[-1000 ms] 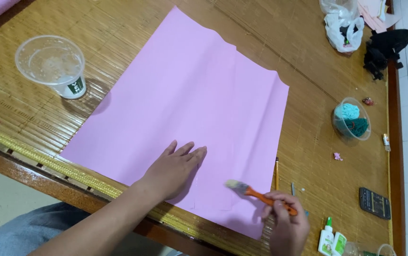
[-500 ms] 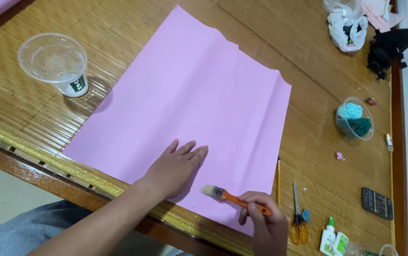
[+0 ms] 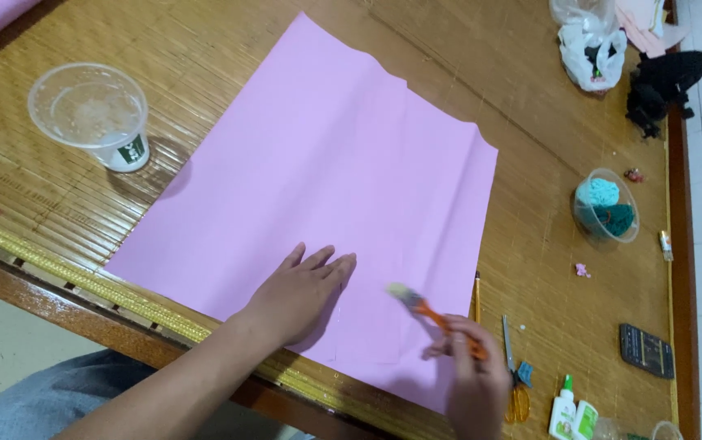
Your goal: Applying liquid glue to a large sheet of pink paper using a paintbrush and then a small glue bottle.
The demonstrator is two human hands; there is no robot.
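Note:
A large pink paper sheet (image 3: 343, 179) lies flat on a woven bamboo mat over the table. My left hand (image 3: 298, 295) rests palm down on the sheet near its front edge, fingers spread. My right hand (image 3: 475, 376) grips a small paintbrush (image 3: 420, 305) with an orange handle. Its pale bristles hover over the sheet's near right corner, pointing toward my left hand.
A clear plastic cup (image 3: 94, 114) stands at the left. A cup with teal yarn (image 3: 605, 207), a white plastic bag (image 3: 589, 49), a black cloth (image 3: 659, 81), scissors (image 3: 514, 375), a glue bottle (image 3: 563, 406), a pencil (image 3: 476, 295) and a dark calculator (image 3: 646, 350) sit at the right.
My right hand swept the brush left across the sheet's corner, then back right and a little up. My left hand stayed pressed on the paper.

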